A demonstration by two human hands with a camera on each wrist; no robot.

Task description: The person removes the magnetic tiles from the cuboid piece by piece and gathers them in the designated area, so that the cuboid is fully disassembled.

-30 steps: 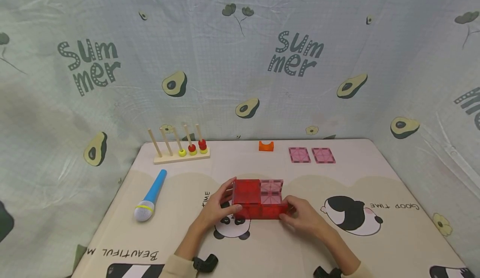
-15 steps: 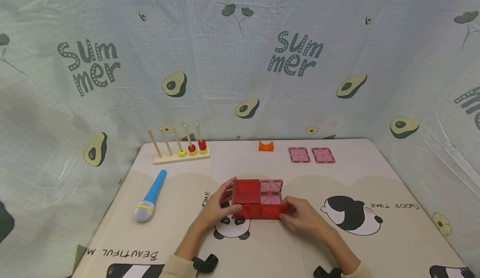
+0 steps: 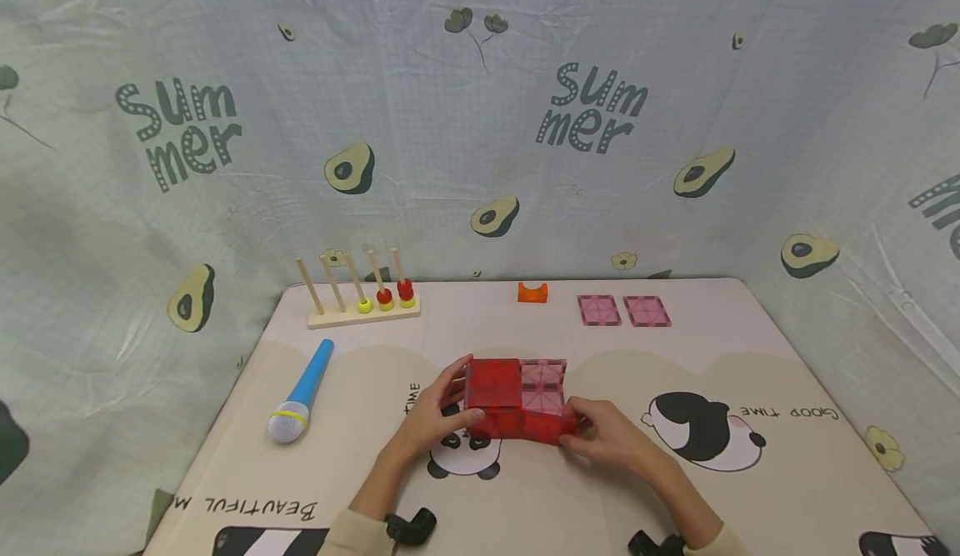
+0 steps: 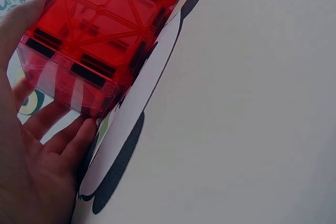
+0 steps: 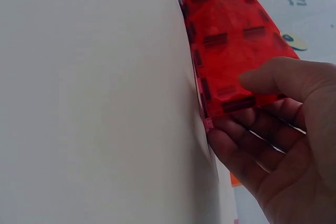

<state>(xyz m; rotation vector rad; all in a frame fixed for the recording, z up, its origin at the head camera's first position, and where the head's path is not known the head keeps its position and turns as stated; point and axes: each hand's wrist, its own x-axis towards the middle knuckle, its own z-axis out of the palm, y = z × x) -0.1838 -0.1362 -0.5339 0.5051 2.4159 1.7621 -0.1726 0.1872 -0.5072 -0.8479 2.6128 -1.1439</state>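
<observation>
A box built of see-through red and pink magnetic tiles [image 3: 492, 383] stands on the table mat in front of me. Its left half has a red top; the right half is uncovered, with pink tiles [image 3: 542, 387] showing inside. My left hand [image 3: 437, 416] grips the box's left end, thumb at the front and fingers round the side. At the other end, my right hand [image 3: 609, 435] pinches the right front red tile [image 3: 546, 428], whose right end angles out towards me. In the right wrist view, the thumb presses the red face [image 5: 231, 56], with the fingers behind its end.
Two pink square tiles [image 3: 599, 310] lie at the back right, near an orange arched block [image 3: 532, 293]. A wooden peg stand [image 3: 363, 314] with red and yellow beads is at the back left. In front of it lies a blue toy microphone [image 3: 303, 393].
The right front tile has swung outward at its right end, towards me, with my right hand on it. My left hand and the rest of the box stay put.
</observation>
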